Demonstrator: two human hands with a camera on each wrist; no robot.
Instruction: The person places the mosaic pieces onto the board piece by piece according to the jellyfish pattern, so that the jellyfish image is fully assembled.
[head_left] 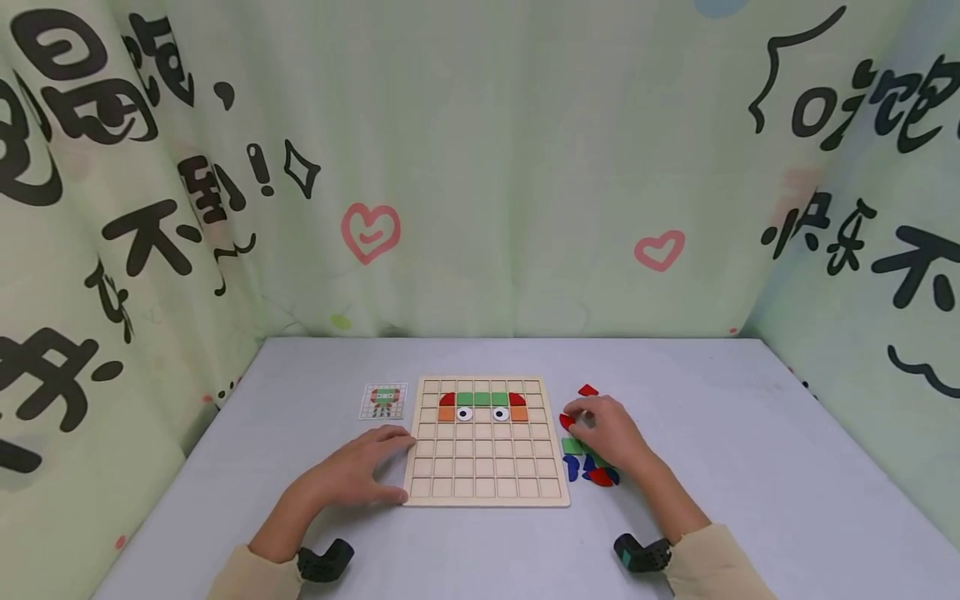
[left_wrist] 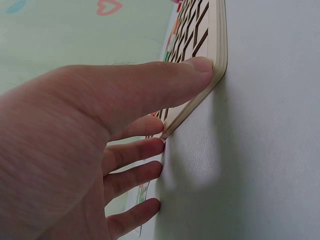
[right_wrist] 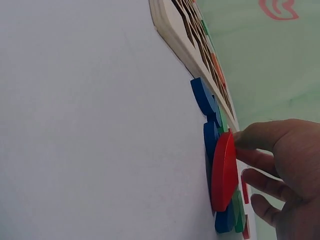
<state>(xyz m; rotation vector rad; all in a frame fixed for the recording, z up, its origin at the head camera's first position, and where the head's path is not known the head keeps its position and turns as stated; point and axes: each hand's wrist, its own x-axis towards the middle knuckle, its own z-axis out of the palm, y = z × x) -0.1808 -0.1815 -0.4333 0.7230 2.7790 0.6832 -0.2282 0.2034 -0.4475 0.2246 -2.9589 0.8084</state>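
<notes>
A wooden grid board (head_left: 486, 488) lies flat on the table. In its upper rows sit green squares (head_left: 482, 399), red rounded corner pieces (head_left: 447, 400), orange squares (head_left: 518, 413) and two eye pieces (head_left: 465, 413). My left hand (head_left: 358, 468) rests against the board's left edge, fingers loosely extended; its thumb (left_wrist: 197, 70) touches the near left corner. Right of the board, my right hand (head_left: 609, 429) pinches a small red piece (head_left: 566, 422) between thumb and index finger. Below that hand lie a green square (head_left: 572, 447), blue pieces (head_left: 572, 468) and another red piece (head_left: 601, 477).
A small pattern card (head_left: 383, 402) with a gridded figure lies left of the board. One more red piece (head_left: 588, 390) lies beyond my right hand. Black wrist devices (head_left: 326, 562) sit on both wrists. Printed curtains (head_left: 480, 167) enclose the white table (head_left: 480, 550).
</notes>
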